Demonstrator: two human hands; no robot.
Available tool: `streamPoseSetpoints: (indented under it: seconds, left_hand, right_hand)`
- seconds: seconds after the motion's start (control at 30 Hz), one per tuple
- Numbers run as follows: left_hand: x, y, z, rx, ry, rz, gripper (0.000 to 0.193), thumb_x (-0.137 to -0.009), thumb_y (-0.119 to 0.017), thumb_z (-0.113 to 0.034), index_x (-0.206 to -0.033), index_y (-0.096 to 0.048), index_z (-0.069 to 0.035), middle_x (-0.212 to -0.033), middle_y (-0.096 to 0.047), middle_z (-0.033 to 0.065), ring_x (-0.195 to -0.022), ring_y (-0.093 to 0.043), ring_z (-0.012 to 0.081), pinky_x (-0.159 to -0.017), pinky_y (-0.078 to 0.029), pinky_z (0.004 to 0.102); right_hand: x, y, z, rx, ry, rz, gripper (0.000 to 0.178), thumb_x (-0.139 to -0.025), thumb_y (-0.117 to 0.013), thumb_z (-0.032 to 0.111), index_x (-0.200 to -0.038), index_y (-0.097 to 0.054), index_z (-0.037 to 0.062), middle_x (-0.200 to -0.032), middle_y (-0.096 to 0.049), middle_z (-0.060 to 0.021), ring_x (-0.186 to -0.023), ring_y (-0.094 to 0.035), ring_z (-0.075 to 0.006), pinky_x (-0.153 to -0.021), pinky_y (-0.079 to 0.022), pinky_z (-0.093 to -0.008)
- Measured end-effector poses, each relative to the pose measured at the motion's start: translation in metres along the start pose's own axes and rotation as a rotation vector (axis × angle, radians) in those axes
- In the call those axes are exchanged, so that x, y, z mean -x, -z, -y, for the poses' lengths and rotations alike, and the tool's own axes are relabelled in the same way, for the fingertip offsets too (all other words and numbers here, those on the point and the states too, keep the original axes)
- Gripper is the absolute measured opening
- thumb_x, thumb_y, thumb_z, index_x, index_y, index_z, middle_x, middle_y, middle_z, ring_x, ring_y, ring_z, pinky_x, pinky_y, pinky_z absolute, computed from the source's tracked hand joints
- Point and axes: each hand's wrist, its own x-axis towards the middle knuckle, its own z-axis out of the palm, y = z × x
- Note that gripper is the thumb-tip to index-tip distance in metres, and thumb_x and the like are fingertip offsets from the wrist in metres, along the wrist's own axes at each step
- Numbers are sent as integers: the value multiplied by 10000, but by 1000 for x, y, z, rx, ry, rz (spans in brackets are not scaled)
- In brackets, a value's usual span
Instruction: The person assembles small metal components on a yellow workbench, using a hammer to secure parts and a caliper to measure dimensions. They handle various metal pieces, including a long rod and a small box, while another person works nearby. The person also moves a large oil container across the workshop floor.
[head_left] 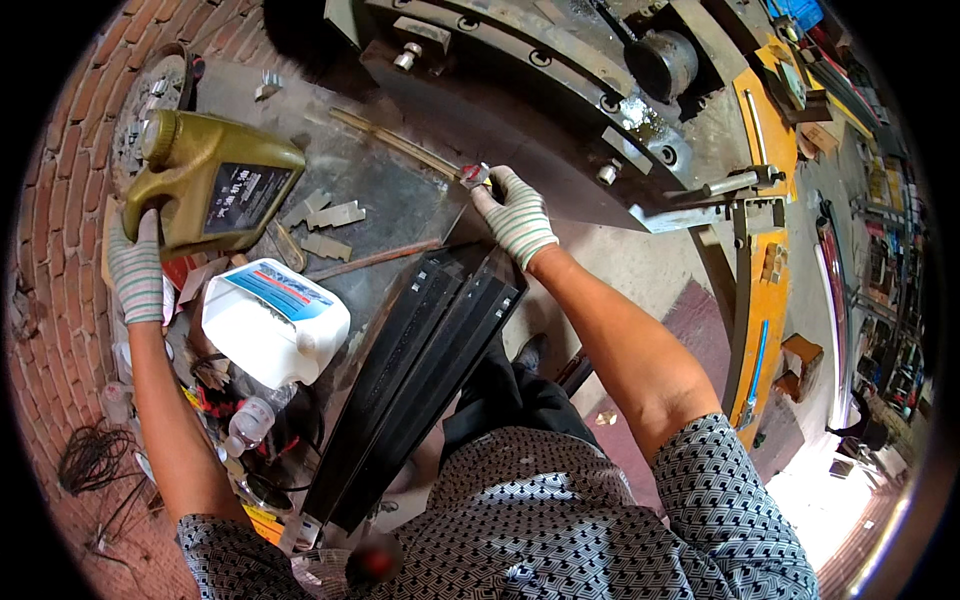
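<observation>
My left hand (137, 268), in a striped white glove, is closed round the handle of a gold-green oil jug (230, 165) with a dark label. Whether the jug rests on the bench cannot be made out. In my right hand (518, 215), gloved alike, the fingers pinch a small red and silver thing (474, 176) whose kind is unclear. A long thin brown strip (395, 145) runs over the dark metal bench top (390, 205) up to that thing. Closer to me stands a white plastic jug (265, 335) with a blue label.
Notched metal pieces (335, 215) and a rusty rod (375, 260) lie on the bench. Long black rails (410, 360) lean in front of my body. Beyond my right hand is a heavy machine (540, 80). A clear bottle (250, 425) sits among clutter by the brick wall (75, 210).
</observation>
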Motion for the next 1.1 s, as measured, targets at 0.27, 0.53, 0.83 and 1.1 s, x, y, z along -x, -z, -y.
streamPoseSetpoints:
  seconds: [0.27,0.53,0.83,1.1]
  left_hand:
    - [0,12,-17,-199,-71,79,460,-957,-662,-230,-1292,-568,72,-1149,-673,150,-1015,-619,220,-929,-473,303]
    - [-5,7,-63,-211,-117,189,521,-943,-652,-206,-1345,-521,98,-1238,-646,204,-1087,-621,274,-975,-464,334]
    - [-15,7,-37,-197,-67,162,537,-911,-667,-220,-1353,-538,55,-1275,-642,204,-1166,-608,300,-1024,-442,353]
    - [-30,10,-15,-99,-130,224,408,-904,-664,-137,-1268,-599,36,-1175,-674,155,-1053,-635,227,-943,-482,325]
  right_hand:
    - [8,16,18,-168,-112,116,248,-926,-615,169,-1101,-690,10,-827,-689,-69,-761,-619,-143,-739,-510,-308]
    - [39,44,40,-397,-250,143,226,-966,-595,132,-1148,-679,28,-775,-654,-14,-653,-567,-84,-614,-487,-264]
    - [87,70,64,-745,-399,122,264,-992,-586,146,-1242,-627,70,-805,-639,-16,-619,-571,-89,-561,-487,-242]
    - [104,92,69,-836,-359,258,337,-956,-676,215,-1243,-611,52,-871,-665,-38,-635,-607,-75,-508,-507,-212]
